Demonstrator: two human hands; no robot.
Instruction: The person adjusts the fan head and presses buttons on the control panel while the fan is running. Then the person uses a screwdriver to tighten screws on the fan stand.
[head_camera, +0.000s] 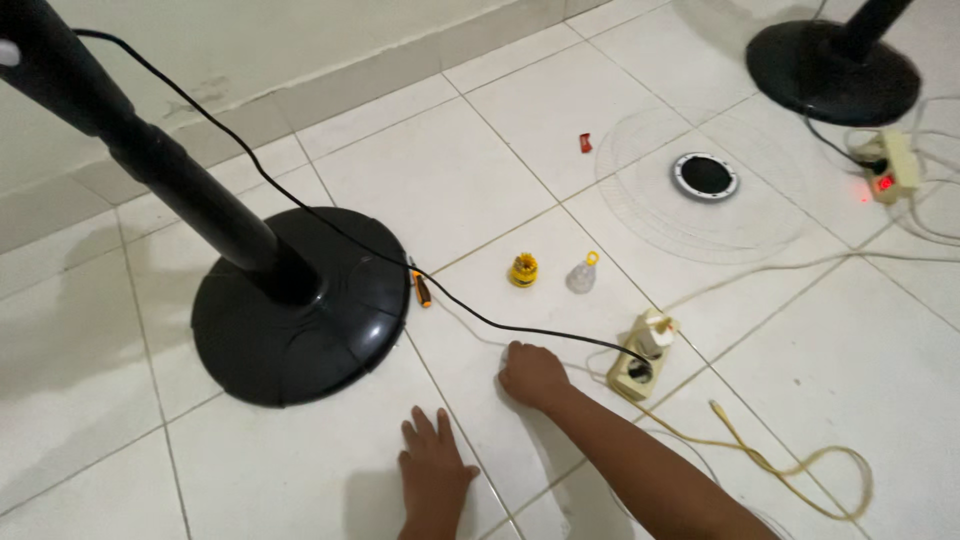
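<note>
We press our left hand (432, 470) flat, fingers spread, on the floor (430, 180) | our right hand (532, 374) curls shut by the black cord (480, 318) | fan base (300, 305) left of middle

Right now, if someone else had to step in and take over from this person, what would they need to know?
Left hand: flat on the white tile floor, fingers spread, holding nothing.
Right hand: closed, knuckles down on the floor, at the black cord that runs from the fan pole to the cream power strip; whether it grips the cord cannot be told.
Things: black fan stand upright on its round base; a small orange-handled screwdriver at the base's edge; yellow cap and clear cap loose beyond the hands; the pale fan grille lies flat further off.
Done: grille and caps are off.
Left: everything lies loose, nothing refitted.
</note>
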